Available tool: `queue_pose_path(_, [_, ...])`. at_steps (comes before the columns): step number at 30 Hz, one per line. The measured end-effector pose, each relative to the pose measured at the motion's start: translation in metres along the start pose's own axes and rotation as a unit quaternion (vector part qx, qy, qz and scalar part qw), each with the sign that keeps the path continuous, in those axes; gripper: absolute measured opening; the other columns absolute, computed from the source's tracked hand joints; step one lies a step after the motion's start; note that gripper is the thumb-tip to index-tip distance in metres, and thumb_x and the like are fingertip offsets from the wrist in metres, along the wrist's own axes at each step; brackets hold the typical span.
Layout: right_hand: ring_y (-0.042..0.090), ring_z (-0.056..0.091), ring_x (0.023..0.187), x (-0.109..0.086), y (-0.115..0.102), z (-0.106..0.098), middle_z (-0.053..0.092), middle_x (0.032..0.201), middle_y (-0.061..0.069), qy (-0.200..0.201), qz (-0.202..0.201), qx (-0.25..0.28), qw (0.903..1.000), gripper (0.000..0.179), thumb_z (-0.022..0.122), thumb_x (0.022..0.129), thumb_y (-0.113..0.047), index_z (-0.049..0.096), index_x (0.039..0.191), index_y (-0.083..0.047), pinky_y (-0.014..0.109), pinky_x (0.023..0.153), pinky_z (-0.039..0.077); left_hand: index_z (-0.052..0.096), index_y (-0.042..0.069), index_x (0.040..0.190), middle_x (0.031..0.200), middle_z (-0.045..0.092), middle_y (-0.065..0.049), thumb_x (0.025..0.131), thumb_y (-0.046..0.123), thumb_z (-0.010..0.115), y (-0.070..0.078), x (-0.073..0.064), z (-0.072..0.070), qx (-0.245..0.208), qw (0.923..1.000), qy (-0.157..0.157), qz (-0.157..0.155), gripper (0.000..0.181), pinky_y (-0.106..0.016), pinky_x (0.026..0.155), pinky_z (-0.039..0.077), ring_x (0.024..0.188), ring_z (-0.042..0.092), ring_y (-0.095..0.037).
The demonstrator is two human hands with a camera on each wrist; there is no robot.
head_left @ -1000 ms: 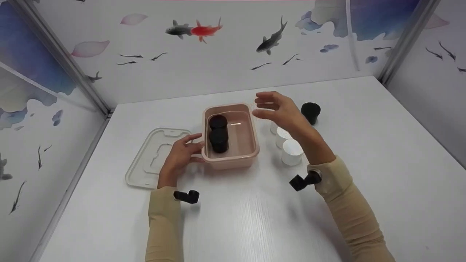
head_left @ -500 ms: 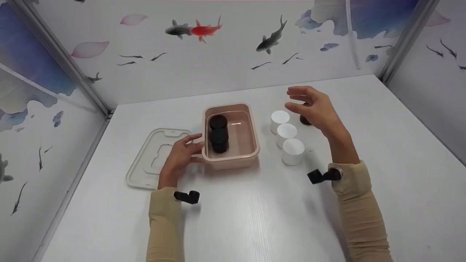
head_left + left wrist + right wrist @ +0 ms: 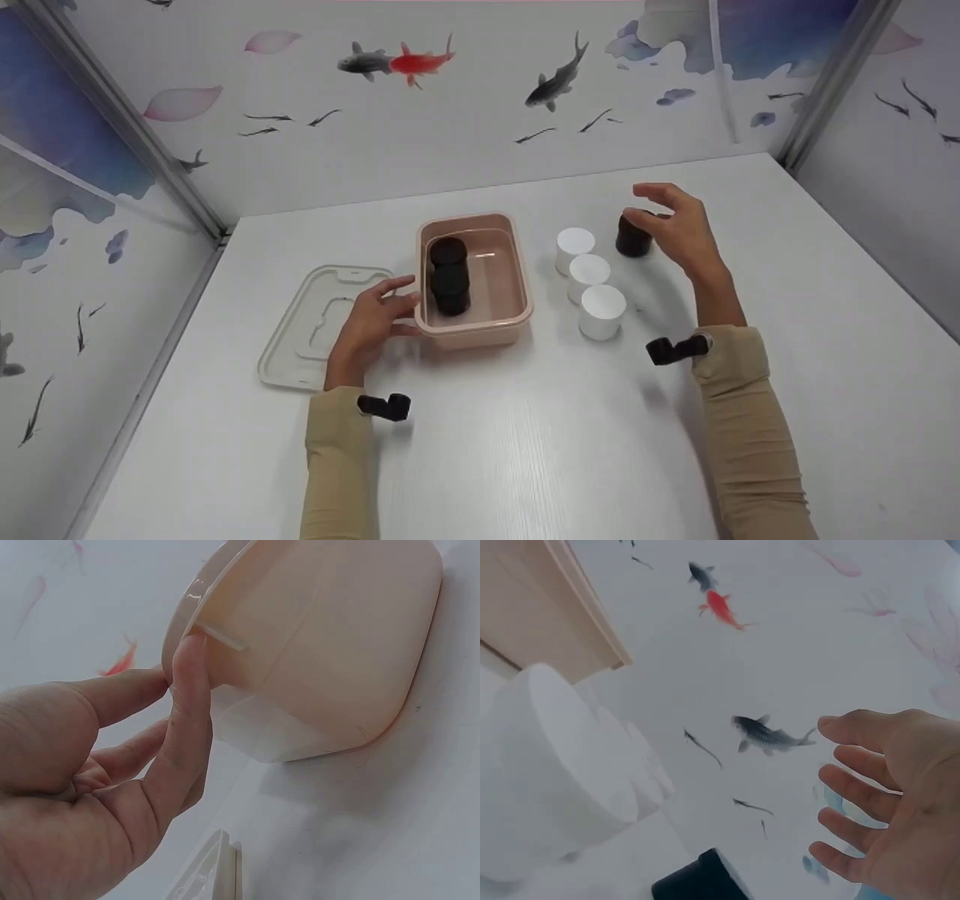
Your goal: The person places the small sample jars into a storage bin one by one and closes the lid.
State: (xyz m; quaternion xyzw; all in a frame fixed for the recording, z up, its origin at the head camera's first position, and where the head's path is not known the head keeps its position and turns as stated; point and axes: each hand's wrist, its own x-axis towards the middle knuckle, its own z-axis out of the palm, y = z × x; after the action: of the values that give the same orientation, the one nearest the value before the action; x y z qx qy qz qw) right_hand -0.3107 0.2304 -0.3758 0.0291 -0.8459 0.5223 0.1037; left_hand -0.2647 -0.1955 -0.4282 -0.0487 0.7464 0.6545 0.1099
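Observation:
A pink plastic box point(image 3: 527, 300) holds two black-lidded jars point(image 3: 451, 289) along its left side. My left hand point(image 3: 373, 315) touches the box's left side from outside; in the left wrist view its fingertips point(image 3: 191, 652) meet the wall just below the rim. My right hand point(image 3: 684, 229) is beside another black-lidded jar point(image 3: 632, 238) at the back right, thumb and fingers spread apart. The right wrist view shows a gap between that hand point(image 3: 900, 802) and the dark jar point(image 3: 701, 881), so it holds nothing.
Three white-topped jars point(image 3: 601, 311) stand in a slanting row right of the box. A pale, translucent lid point(image 3: 300, 349) lies flat on the table left of the box, partly under the left hand. Printed panels point(image 3: 480, 150) enclose the white table.
My right hand has moved right, away from above the box's right edge and past the white jars, to the black-lidded jar. The left hand and the box have stayed put.

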Motion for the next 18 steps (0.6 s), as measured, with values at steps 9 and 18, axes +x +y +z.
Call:
queue_pose_path(9, [0.03, 0.03, 0.15, 0.012, 0.035, 0.007, 0.041, 0.158, 0.012, 0.029, 0.043, 0.004, 0.9987, 0.062, 0.069, 0.095, -0.026, 0.045, 0.149, -0.009, 0.047, 0.124, 0.031, 0.05, 0.009, 0.146, 0.129, 0.064, -0.024, 0.1, 0.017, 0.062, 0.0, 0.0, 0.0, -0.009, 0.9999, 0.004, 0.002, 0.048, -0.029, 0.071, 0.064, 0.096, 0.07, -0.017])
queue_pose_path(18, [0.036, 0.024, 0.152, 0.016, 0.055, 0.01, 0.025, 0.166, 0.013, 0.023, 0.074, -0.008, 0.997, 0.078, 0.067, 0.096, -0.027, 0.025, 0.159, -0.011, 0.052, 0.124, 0.029, 0.05, 0.009, 0.146, 0.128, 0.066, -0.024, 0.1, 0.016, 0.062, 0.001, 0.0, 0.001, -0.002, 1.0, 0.007, 0.001, 0.047, -0.029, 0.071, 0.064, 0.097, 0.07, -0.017])
